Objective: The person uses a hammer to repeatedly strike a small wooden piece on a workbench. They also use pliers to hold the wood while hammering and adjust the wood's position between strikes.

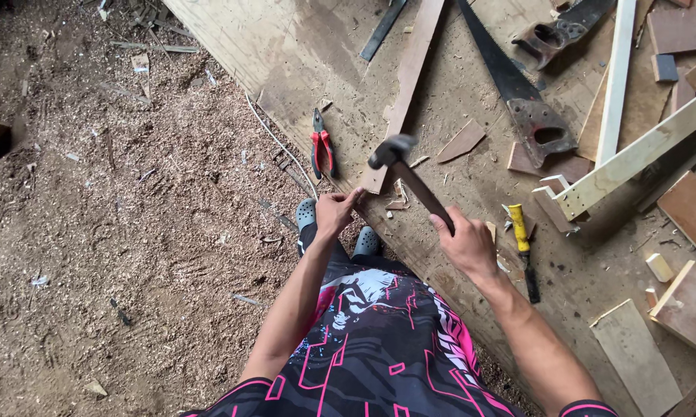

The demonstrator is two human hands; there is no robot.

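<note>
The right hand [465,241] is closed around the handle of a hammer [406,179], lifted with its head up over the end of a long thin wood strip [406,85] on the table [301,46]. The left hand [334,211] pinches something tiny at that end, just below the hammer head; I cannot tell if it is a nail. To do it well, tap softly and straight and keep fingers low, clear of the head.
</note>
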